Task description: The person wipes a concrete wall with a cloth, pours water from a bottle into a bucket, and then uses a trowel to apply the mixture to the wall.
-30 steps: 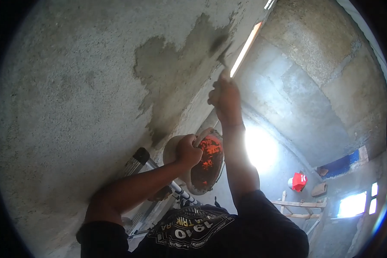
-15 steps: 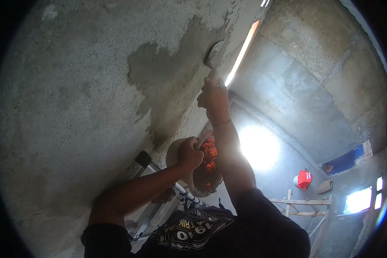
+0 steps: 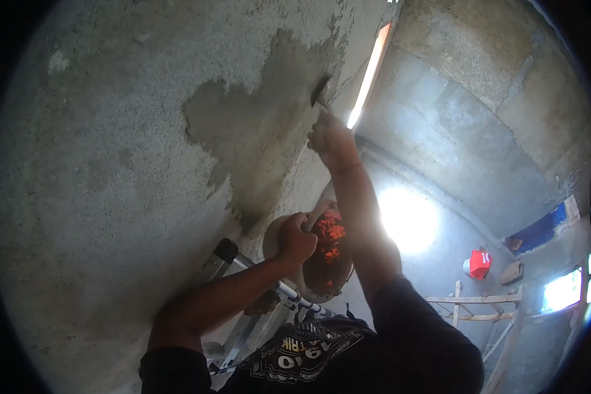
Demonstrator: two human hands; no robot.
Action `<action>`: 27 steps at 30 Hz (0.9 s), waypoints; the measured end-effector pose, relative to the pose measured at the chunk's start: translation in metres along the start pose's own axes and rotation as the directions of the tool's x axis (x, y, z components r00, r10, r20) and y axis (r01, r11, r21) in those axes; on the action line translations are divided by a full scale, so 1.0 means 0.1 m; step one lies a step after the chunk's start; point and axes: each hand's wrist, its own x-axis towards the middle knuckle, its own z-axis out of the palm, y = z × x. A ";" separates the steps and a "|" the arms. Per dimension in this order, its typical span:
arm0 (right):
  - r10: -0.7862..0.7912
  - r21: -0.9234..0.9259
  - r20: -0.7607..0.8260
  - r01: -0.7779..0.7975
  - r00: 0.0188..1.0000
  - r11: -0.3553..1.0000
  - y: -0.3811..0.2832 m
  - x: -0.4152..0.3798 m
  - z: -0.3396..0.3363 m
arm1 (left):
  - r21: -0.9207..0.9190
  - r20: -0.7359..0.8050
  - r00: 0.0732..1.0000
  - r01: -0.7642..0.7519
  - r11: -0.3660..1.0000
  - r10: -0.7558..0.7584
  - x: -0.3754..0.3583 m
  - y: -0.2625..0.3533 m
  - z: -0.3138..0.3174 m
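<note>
My right hand (image 3: 333,139) is wrapped round the handle of a trowel (image 3: 320,92), whose blade is tilted against the rough grey wall (image 3: 125,177). Around and left of the blade lies a darker, wet-looking patch of plaster (image 3: 243,118). Lower down, my left hand (image 3: 297,239) grips the rim of a round bucket (image 3: 287,226) with red-orange and brown smears inside. My right forearm covers part of the bucket's right side.
An aluminium ladder (image 3: 243,259) stands below the bucket, close to the wall. A bright narrow gap (image 3: 369,75) runs beside the wall. Farther off are wooden framing (image 3: 479,299), a red object (image 3: 480,264) and a bright window (image 3: 562,291).
The trowel has turned, so its blade shows narrower and more edge-on, and has moved slightly down. The camera view has shifted a little, carrying the bucket and my left hand slightly right.
</note>
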 end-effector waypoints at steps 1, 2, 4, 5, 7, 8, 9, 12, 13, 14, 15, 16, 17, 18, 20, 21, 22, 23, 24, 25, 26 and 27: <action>0.006 -0.010 0.033 -0.005 0.999 1.000 -0.12 0.07 0.06 | 0.003 0.003 1.000 0.028 1.000 -0.028 0.00 0.02 0.00; 0.005 -0.013 0.035 -0.004 0.999 1.000 -0.22 0.09 0.09 | 0.001 0.000 1.000 0.026 1.000 -0.026 0.00 0.02 -0.01; -0.082 -0.104 -0.016 0.080 0.997 0.991 -0.55 0.00 0.35 | -0.014 0.053 0.998 0.044 0.999 -0.043 0.02 0.01 -0.02; -0.148 -0.098 0.041 0.152 0.988 0.984 -0.68 -0.08 0.41 | -0.020 0.051 0.998 0.047 0.999 -0.046 0.00 0.01 -0.01; -0.246 -0.039 0.168 0.255 0.955 0.966 -0.94 -0.23 0.47 | -0.032 0.049 0.998 0.045 0.998 -0.043 0.00 0.01 0.01; -0.245 -0.042 0.167 0.255 0.955 0.966 -1.00 -0.30 0.46 | -0.035 0.049 0.998 0.046 0.998 -0.044 0.00 -0.02 0.04; -0.283 0.029 0.214 0.283 0.935 0.959 -1.02 -0.37 0.43 | -0.027 0.001 1.000 -0.013 1.000 0.013 0.00 -0.04 0.06; -0.347 0.084 0.213 0.337 0.913 0.938 -0.83 -0.43 0.29 | -0.028 0.001 1.000 0.002 1.000 -0.002 -0.02 0.02 0.03; -0.299 0.029 0.083 0.298 0.951 0.954 -0.70 -0.42 0.23 | -0.034 0.048 0.995 0.084 0.996 -0.082 -0.03 0.07 -0.01; -0.255 -0.018 -0.047 0.255 0.966 0.967 -0.58 -0.35 0.17 | -0.032 0.041 0.996 0.076 0.997 -0.075 -0.02 0.05 0.00; -0.265 -0.012 -0.038 0.265 0.963 0.964 -0.48 -0.19 0.05 | -0.016 0.031 0.998 0.056 0.998 -0.056 0.00 0.02 0.01; -0.122 0.049 -0.055 0.125 0.991 0.991 -0.38 0.00 -0.08 | 0.000 0.025 0.999 0.039 0.999 -0.039 0.02 0.00 0.01; 0.027 0.112 -0.069 -0.020 0.997 0.994 -0.35 0.10 -0.15 | 0.003 0.028 0.999 0.033 0.999 -0.033 0.02 0.01 0.00; 0.021 0.115 -0.072 -0.013 0.997 0.993 -0.36 0.14 -0.11 | 0.011 0.046 0.997 0.057 0.998 -0.058 0.02 0.03 -0.02; -0.001 0.043 -0.041 0.003 0.999 0.999 -0.41 0.23 0.07 | 0.023 0.064 0.996 0.068 0.997 -0.070 0.05 0.06 -0.03; -0.077 -0.043 0.006 0.077 0.997 0.996 -0.52 0.25 0.16 | -0.009 0.019 1.000 0.024 1.000 -0.024 0.06 0.06 -0.02; -0.076 -0.041 0.002 0.076 0.997 0.996 -0.65 0.19 0.27 | -0.039 -0.024 1.000 -0.012 0.999 0.011 0.04 0.06 -0.01; -0.211 -0.140 0.041 0.215 0.977 0.967 -0.81 0.09 0.42 | -0.036 -0.021 1.000 -0.012 0.999 0.011 0.05 0.05 -0.01; -0.336 -0.233 0.093 0.349 0.937 0.908 -0.93 0.00 0.54 | -0.039 -0.022 1.000 -0.022 0.999 0.022 0.06 0.04 -0.02; -0.333 -0.233 0.089 0.345 0.939 0.909 -1.03 -0.10 0.60 | -0.043 -0.023 0.999 -0.030 0.999 0.029 0.06 0.03 -0.01; -0.367 -0.183 0.118 0.384 0.923 0.905 -1.12 -0.21 0.62 | -0.042 -0.018 1.000 -0.024 0.999 0.023 0.05 0.02 0.01; -0.401 -0.129 0.141 0.419 0.905 0.899 -1.13 -0.29 0.61 | -0.039 -0.007 0.999 -0.039 0.998 0.039 0.04 -0.01 0.02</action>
